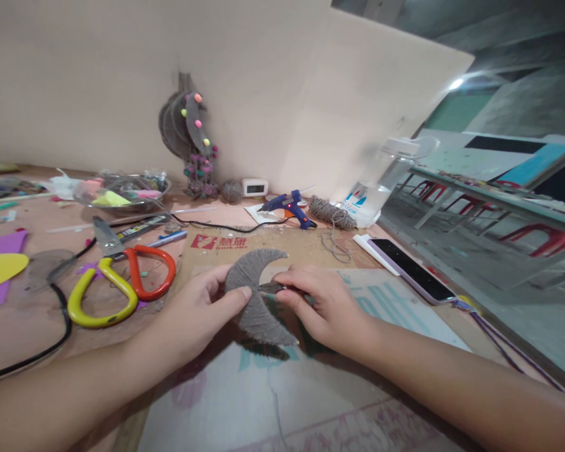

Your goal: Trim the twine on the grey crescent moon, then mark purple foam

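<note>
Left grip (214,300) pinches grey yarn-wrapped crescent (245,273), probably steadying it | right grip (327,304) pinches some thin dark thing (272,287) by the inner curve, guessing for fine control

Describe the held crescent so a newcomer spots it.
Find the brown cardboard on the table below the pale wall. Above it, the left hand grips a grey, string-wrapped crescent, the right hand near its inner curve. Unlike the grey ornament by the wall, dotted with coloured balls, this crescent shows none.
</note>
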Available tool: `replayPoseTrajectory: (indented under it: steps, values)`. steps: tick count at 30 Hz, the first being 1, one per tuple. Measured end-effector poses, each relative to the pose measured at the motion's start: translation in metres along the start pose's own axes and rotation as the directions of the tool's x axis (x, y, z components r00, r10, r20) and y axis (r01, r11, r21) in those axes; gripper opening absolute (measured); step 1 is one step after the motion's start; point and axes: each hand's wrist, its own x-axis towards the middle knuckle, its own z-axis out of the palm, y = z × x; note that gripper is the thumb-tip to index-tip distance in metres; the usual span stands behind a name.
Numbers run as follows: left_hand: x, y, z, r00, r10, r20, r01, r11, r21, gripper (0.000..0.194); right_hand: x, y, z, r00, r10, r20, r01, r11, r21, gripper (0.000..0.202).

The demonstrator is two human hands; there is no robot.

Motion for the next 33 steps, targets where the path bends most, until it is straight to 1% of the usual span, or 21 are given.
replayPoseTrajectory:
  steps: [5,9,15,26,33]
  values:
    - [0.0001,-0.0010,0.0003,1.000,0.006,0.000,-0.006,1.000,0.008,0.021,0.0008,-0.0002,0.0002,1.000,-0.010,-0.013,0.010,1.000,0.011,0.019]
    - [0.0005,-0.0017,0.0002,1.000,-0.001,0.004,0.001,1.000,0.019,0.021,0.0003,0.0003,0.0003,1.000,0.001,0.001,-0.001,1.000,0.011,0.018]
    - [0.0019,-0.0023,-0.0003,1.000,0.016,0.020,-0.016,1.000,-0.016,0.021,-0.0016,0.0022,0.0007,0.998,-0.020,-0.052,0.022,0.999,0.039,0.017]
    - [0.0011,-0.0042,-0.0007,0.999,0.030,0.035,-0.029,0.999,-0.018,0.024,0.0011,0.0020,-0.0016,0.996,-0.072,-0.045,0.070,0.996,-0.049,0.020]
    - [0.0003,-0.0035,-0.0010,0.999,0.036,0.037,-0.036,0.999,0.005,0.025,0.0004,0.0030,-0.0018,0.995,-0.087,-0.048,0.085,0.996,-0.041,0.021]
